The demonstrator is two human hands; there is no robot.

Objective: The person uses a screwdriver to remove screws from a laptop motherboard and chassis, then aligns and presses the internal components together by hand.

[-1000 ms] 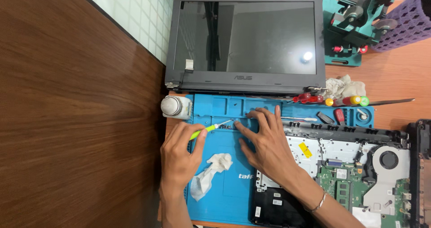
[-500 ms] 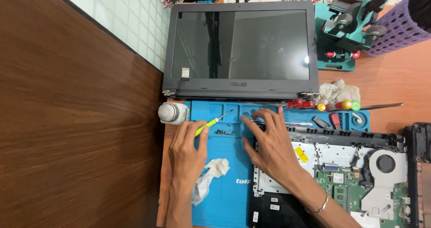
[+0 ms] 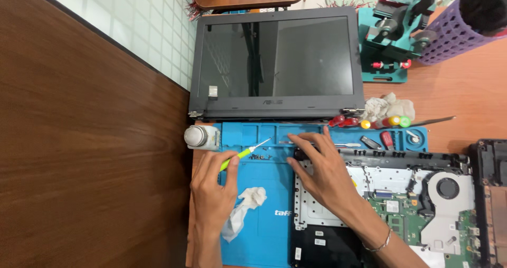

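Note:
My left hand (image 3: pixel 211 194) grips a thin yellow-green screwdriver (image 3: pixel 244 153), whose tip points up and right over several small screws (image 3: pixel 260 156) on a blue work mat (image 3: pixel 269 231). My right hand (image 3: pixel 327 175), with a bracelet at the wrist, lies flat with its fingers spread on the top-left corner of an opened laptop base (image 3: pixel 401 194). Its fingertips reach the mat's upper compartments. The base shows a green circuit board and a round fan (image 3: pixel 448 187). The detached laptop screen (image 3: pixel 277 62) lies flat above the mat.
A crumpled white tissue (image 3: pixel 245 204) lies on the mat by my left hand. A white bottle (image 3: pixel 199 137) stands at the mat's top-left corner. Colour-handled screwdrivers (image 3: pixel 369 123), a white cloth (image 3: pixel 388 107), a teal fixture (image 3: pixel 393 35) and a purple basket (image 3: pixel 454 35) sit at the back right.
The view has shifted a little, showing more of the screen's top. Both hands keep nearly the same places, the screwdriver still over the screws.

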